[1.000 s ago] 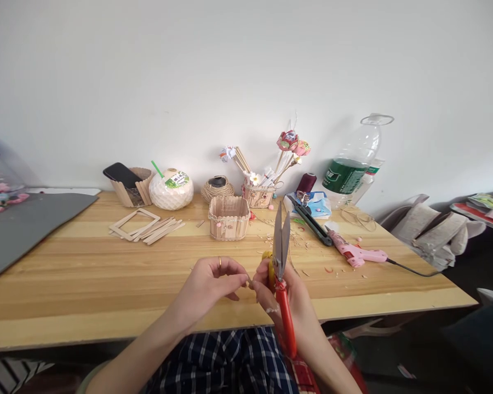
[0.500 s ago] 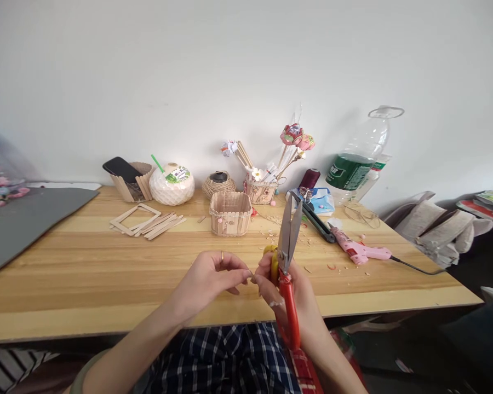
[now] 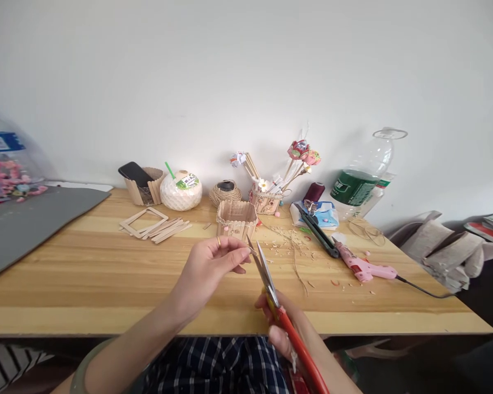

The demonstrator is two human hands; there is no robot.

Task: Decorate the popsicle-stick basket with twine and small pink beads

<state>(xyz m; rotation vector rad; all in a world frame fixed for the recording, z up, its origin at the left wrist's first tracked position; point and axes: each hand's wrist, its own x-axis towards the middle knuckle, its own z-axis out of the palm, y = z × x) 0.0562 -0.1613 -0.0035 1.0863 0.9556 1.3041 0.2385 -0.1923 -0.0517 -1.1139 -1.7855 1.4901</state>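
Note:
My right hand point(image 3: 285, 323) grips a pair of scissors point(image 3: 267, 273) with one red and one yellow handle. Their blades are slightly parted and point up and left. At the blade tips, my left hand point(image 3: 217, 265) pinches something tiny between thumb and forefinger; it is too small to name. A ring sits on one left finger. Just behind the left hand stands a small basket point(image 3: 236, 213) made of craft sticks, its lower front partly covered by the fingers.
Craft sticks point(image 3: 170, 229) and a stick frame point(image 3: 144, 220) lie on the wooden table point(image 3: 107, 290). Farther back are a coconut point(image 3: 181, 192), a twine ball point(image 3: 225, 194) and a stick pot with flowers point(image 3: 265, 201). At right lie a pink glue gun point(image 3: 365, 268) and scattered scraps point(image 3: 290, 246).
My right hand has drawn back from the left fingertips and swung the scissors down, blades now toward the left hand. The view has shifted slightly left.

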